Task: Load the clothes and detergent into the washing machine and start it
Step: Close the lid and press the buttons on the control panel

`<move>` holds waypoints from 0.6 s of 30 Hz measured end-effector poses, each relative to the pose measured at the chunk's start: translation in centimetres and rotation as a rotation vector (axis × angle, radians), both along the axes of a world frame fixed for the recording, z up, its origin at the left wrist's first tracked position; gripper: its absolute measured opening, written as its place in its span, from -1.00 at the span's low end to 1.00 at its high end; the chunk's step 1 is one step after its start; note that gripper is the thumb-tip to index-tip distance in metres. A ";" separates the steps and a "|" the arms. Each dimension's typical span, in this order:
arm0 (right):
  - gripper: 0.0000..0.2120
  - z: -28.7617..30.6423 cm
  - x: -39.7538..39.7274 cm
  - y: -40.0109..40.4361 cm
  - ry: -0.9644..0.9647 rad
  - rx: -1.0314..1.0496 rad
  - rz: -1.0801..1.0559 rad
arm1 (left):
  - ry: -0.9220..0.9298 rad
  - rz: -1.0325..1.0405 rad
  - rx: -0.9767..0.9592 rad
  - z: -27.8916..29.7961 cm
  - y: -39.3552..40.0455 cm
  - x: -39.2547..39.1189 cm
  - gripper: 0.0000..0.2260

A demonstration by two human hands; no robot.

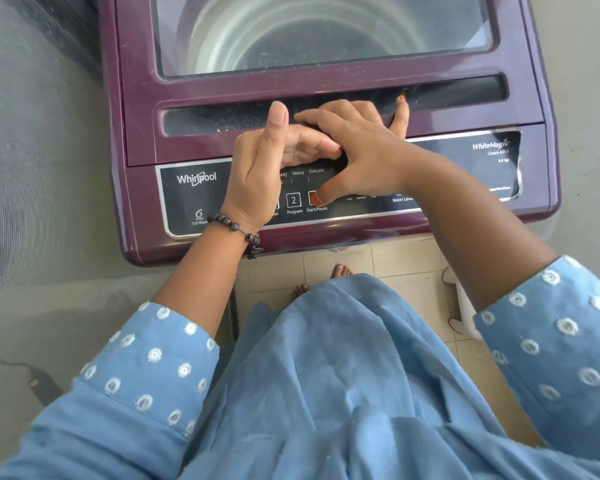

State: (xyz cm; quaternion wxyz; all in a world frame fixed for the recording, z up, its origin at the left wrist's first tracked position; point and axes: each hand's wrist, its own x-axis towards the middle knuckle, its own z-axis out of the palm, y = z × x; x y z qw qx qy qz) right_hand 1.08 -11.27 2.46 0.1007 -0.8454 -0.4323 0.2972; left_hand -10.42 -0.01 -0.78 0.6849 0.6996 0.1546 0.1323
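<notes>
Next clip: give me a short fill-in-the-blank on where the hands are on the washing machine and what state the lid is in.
1. The right hand has its thumb on the button labelled ____.
2. The glass lid of the washing machine is ____.
3. The beaded bracelet is on the ____ wrist.
4. The button just left of the pressed one shows the number ____.

Missing words: Start/Pause; closed; left; 2

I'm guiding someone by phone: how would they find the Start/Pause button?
On the maroon washing machine, look along the black control panel at its front edge. The Start/Pause button sits right of the square marked 2, Program; the right hand has its thumb on it.
</notes>
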 end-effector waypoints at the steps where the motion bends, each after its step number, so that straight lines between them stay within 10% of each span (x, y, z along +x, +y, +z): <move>1: -0.07 0.1 0.0 -0.1 -0.003 -0.005 0.005 | -0.001 -0.002 -0.002 0.0 -0.1 0.0 -0.41; 11: 0.08 0.5 0.4 -2.1 0.016 -0.052 0.081 | -0.036 -0.031 -0.018 0.1 -1.8 0.0 -0.38; 18: -0.25 0.3 0.3 -2.8 0.026 0.039 0.003 | -0.044 -0.031 0.001 0.4 -2.7 0.2 -0.39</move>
